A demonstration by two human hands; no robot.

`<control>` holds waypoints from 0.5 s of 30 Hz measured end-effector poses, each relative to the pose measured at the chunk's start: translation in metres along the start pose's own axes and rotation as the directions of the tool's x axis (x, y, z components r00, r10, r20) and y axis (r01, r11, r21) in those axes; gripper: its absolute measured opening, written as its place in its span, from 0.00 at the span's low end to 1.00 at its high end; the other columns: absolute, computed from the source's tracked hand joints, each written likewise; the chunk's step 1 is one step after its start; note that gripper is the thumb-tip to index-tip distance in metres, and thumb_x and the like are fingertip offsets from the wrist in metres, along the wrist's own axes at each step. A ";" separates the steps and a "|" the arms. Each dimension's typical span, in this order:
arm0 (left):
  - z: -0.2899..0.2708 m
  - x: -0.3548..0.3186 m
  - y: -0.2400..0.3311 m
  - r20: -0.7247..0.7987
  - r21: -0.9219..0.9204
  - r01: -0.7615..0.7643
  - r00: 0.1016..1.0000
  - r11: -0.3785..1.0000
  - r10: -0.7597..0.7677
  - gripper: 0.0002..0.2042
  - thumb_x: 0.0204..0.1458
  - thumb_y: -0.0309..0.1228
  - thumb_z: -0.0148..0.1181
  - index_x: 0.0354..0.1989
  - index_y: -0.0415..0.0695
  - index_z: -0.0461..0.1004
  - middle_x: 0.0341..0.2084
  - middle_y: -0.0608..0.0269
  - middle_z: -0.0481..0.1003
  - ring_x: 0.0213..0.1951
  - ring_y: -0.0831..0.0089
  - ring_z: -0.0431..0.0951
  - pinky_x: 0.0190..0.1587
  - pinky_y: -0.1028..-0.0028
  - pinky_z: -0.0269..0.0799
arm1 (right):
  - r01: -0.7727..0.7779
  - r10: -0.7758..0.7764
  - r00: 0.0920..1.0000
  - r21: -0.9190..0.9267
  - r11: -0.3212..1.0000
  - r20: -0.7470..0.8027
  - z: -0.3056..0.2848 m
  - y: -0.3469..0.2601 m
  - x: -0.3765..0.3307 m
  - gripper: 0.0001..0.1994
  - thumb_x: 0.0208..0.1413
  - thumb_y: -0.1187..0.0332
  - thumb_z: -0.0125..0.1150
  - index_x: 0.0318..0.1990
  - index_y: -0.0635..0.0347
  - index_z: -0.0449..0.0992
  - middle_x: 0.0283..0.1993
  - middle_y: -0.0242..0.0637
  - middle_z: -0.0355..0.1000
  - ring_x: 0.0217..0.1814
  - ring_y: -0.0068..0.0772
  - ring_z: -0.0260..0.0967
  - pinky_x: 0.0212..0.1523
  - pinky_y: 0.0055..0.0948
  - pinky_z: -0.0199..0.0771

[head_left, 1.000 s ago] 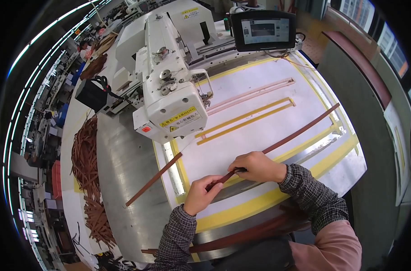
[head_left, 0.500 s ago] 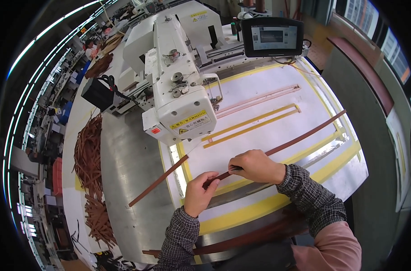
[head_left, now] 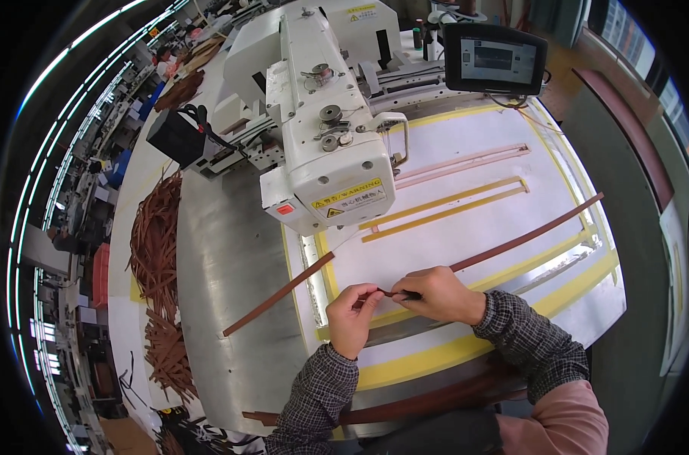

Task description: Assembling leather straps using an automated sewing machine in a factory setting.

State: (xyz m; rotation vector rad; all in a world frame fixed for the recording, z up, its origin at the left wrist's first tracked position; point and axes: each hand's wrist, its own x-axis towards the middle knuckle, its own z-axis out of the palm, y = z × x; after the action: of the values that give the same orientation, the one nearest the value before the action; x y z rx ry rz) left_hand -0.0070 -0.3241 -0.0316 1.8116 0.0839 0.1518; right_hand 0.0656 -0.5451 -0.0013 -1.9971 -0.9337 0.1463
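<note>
A: What have your fingers got hold of there?

B: Your left hand (head_left: 350, 320) has its thumb and forefinger pinching one end of a long, thin reddish-brown strip (head_left: 528, 233), leather-looking. Your right hand (head_left: 438, 294) is just beside it, fingers curled in around the same strip, with a small dark object (head_left: 411, 296) poking out; too little shows to say what kind.

A: And where's the rest of the strip?

B: Looks like it runs under your right hand, then off to the right across the white work sheet (head_left: 466, 250), near the yellow-taped edge. Past your sheet's left side, a shorter brown strip (head_left: 280, 294) slants over the grey metal tabletop (head_left: 216, 250).

A: Anything else around you?

B: Big white sewing machine head (head_left: 337, 167) beyond your hands, a flat outline of narrow yellow bars (head_left: 450, 205) on the sheet, a tangled heap of brown strips (head_left: 155, 235) off to your left, and a reddish-brown bundle (head_left: 435, 398) close to your body.
</note>
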 end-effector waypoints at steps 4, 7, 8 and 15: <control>0.000 0.000 0.000 0.065 -0.033 -0.014 0.998 0.999 0.017 0.10 0.62 0.22 0.70 0.50 0.35 0.82 0.40 0.58 0.85 0.38 0.77 0.84 0.43 0.76 0.81 | 0.006 -0.006 0.999 -0.004 1.000 -0.032 0.002 0.000 0.001 0.05 0.57 0.70 0.73 0.40 0.59 0.86 0.34 0.42 0.81 0.33 0.47 0.80 0.36 0.40 0.80; 0.001 0.000 0.002 0.114 -0.051 0.001 0.994 0.999 0.005 0.09 0.63 0.22 0.69 0.50 0.35 0.82 0.40 0.59 0.85 0.38 0.77 0.84 0.43 0.76 0.81 | 0.022 -0.021 0.999 0.002 1.000 -0.035 0.006 0.005 0.000 0.05 0.57 0.71 0.73 0.40 0.59 0.85 0.33 0.41 0.81 0.33 0.47 0.80 0.35 0.40 0.80; 0.001 0.000 0.003 0.139 -0.051 0.004 0.990 0.999 0.003 0.09 0.63 0.22 0.69 0.50 0.35 0.83 0.39 0.59 0.86 0.38 0.77 0.84 0.43 0.76 0.81 | 0.022 -0.021 0.999 0.004 1.000 -0.033 0.007 0.005 -0.001 0.05 0.57 0.71 0.73 0.40 0.59 0.85 0.33 0.41 0.81 0.33 0.47 0.80 0.35 0.40 0.80; 0.000 -0.003 0.000 0.154 -0.027 0.039 0.987 0.999 -0.034 0.07 0.64 0.23 0.68 0.47 0.35 0.84 0.36 0.61 0.86 0.36 0.79 0.84 0.41 0.77 0.81 | 0.005 -0.005 0.998 -0.002 1.000 -0.060 0.010 0.008 -0.005 0.06 0.58 0.67 0.73 0.38 0.57 0.84 0.33 0.39 0.81 0.34 0.47 0.81 0.36 0.42 0.81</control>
State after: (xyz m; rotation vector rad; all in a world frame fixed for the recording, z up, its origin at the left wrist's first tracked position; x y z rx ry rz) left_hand -0.0096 -0.3241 -0.0320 1.7849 0.0053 -0.0127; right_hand 0.0619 -0.5437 -0.0147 -1.9902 -0.9008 0.0828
